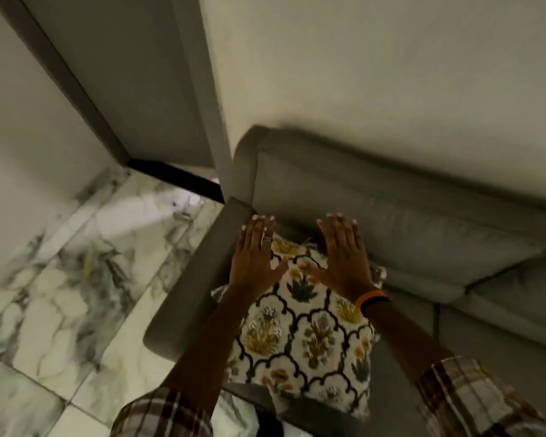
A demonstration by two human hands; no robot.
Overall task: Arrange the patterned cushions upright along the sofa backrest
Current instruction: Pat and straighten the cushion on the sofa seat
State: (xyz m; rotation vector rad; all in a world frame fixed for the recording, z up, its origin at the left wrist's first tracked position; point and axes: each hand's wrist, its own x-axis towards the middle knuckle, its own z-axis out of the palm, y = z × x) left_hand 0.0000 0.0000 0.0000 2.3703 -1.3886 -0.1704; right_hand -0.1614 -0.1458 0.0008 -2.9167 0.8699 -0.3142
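While both hands lie flat with fingers spread, the left hand (254, 258) and right hand (344, 253) press the floral patterned cushion (303, 335) at the grey sofa (423, 222) corner beside the armrest (193, 285); no writing shows.

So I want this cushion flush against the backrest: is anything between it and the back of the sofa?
Nothing visible. The patterned cushion sits in the sofa's corner by the armrest, its far edge near the backrest. Both hands, left and right, lie open and flat on its far end. They cover part of that edge.
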